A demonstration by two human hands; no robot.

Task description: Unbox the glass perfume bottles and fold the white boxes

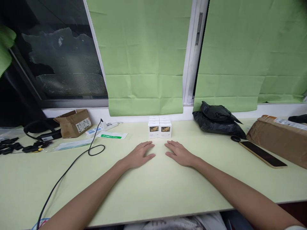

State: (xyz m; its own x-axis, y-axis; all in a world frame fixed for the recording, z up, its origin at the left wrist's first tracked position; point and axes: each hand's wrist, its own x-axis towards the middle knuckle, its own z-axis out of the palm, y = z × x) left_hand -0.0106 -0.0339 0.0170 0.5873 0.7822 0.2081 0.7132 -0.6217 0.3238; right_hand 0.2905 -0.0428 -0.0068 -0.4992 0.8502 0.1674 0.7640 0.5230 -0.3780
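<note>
My left hand [141, 154] lies flat on the pale green table [153, 191], palm down, fingers stretched out and holding nothing. My right hand [178, 153] rests the same way a little to its right, also empty. Just beyond the fingertips stands a tight group of small white boxes [159, 127] with dark and gold labels on their fronts, near the wall. Neither hand touches the boxes.
A black cable [72, 164] loops across the left side. At the far left are a torn cardboard box [74, 122], black headphones [38, 129] and paper packets [111, 135]. To the right lie a black plastic bag [218, 123], a phone [262, 154] and a brown parcel [280, 137].
</note>
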